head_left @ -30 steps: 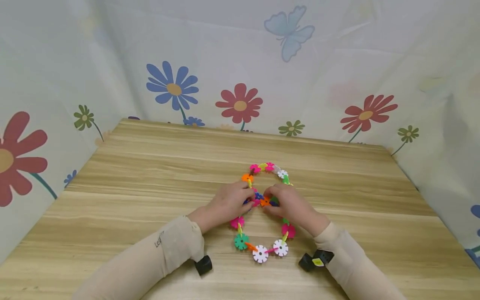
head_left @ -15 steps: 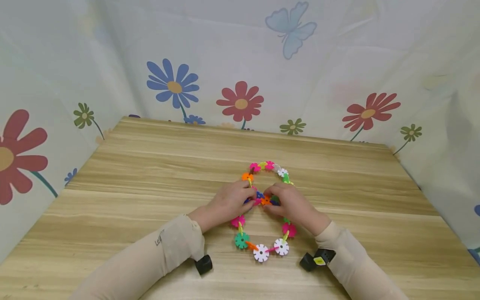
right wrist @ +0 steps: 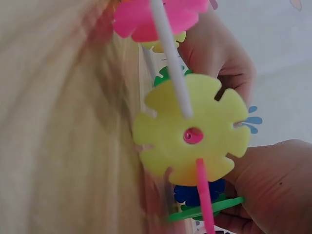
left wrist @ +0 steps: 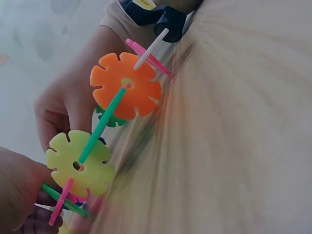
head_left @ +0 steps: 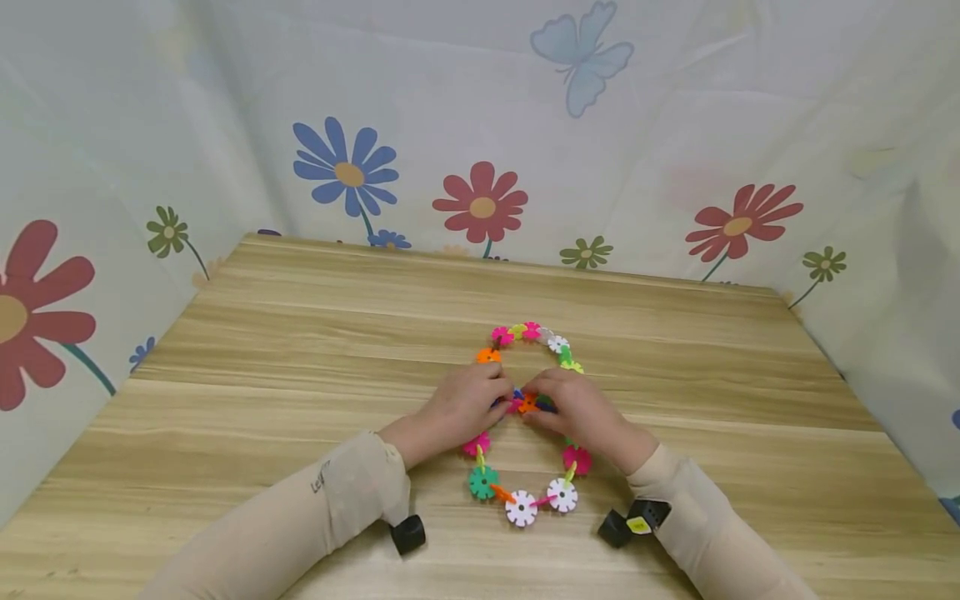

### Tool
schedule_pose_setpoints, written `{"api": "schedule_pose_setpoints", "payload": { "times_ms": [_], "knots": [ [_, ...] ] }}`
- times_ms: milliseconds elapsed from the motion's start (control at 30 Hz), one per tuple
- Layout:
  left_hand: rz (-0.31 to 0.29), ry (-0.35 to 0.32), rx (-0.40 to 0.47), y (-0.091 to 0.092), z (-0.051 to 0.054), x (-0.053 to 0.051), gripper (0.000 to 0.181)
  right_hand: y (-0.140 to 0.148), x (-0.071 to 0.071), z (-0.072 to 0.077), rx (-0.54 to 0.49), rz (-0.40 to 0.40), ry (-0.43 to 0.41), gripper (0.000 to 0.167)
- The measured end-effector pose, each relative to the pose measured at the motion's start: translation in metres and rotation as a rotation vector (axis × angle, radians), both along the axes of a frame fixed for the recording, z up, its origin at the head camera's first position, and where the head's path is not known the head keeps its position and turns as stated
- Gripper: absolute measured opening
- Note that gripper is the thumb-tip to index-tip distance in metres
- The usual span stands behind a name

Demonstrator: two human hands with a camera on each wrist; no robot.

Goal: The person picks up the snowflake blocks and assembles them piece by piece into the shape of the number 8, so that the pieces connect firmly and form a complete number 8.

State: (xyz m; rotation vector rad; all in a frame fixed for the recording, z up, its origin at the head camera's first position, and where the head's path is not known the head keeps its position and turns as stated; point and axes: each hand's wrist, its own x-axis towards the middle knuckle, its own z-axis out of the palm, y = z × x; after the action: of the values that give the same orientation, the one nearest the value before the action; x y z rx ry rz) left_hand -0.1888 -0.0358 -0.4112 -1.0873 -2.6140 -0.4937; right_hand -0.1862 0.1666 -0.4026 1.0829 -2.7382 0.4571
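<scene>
A loop of colourful notched plastic snowflake discs lies on the table, joined slot to slot. Across its middle runs a short row of discs, an orange disc among them. My left hand pinches the left part of this row, and my right hand pinches the right part beside the orange disc. Fingertips nearly meet, hiding most of the held discs. A pale yellow disc shows near my left hand in the left wrist view. Another yellow disc stands before my right hand in the right wrist view.
The wooden table spreads out around the loop. Behind it hangs a white cloth printed with flowers and a butterfly. Black wrist cameras, left and right, hang close to the tabletop beside the loop's near end.
The far end of the loop has shifted slightly left. My right fingertips have moved a little left, nearer my left hand; both hands keep their pinch on the row.
</scene>
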Motion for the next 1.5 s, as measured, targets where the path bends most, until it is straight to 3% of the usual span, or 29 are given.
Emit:
{"api": "schedule_pose_setpoints", "payload": {
  "times_ms": [567,900,1233,1500],
  "knots": [
    [0.041,-0.085,0.090,-0.0014,-0.0001,0.0085,0.007,-0.0061,0.0062,0.0005,-0.035,-0.001,-0.015,0.031],
    [0.097,-0.141,0.029,-0.0031,0.0056,0.0069,0.009,-0.0080,0.0021,-0.0021,-0.068,0.035,0.011,0.029],
    [0.087,-0.078,-0.003,-0.0056,0.0047,0.0042,0.009,-0.0086,0.0005,-0.0051,-0.072,0.036,0.039,0.029],
    [0.081,-0.076,-0.019,-0.0079,0.0050,0.0020,0.011,-0.0094,0.0005,-0.0069,-0.074,0.045,0.055,0.030]
  ]
}}
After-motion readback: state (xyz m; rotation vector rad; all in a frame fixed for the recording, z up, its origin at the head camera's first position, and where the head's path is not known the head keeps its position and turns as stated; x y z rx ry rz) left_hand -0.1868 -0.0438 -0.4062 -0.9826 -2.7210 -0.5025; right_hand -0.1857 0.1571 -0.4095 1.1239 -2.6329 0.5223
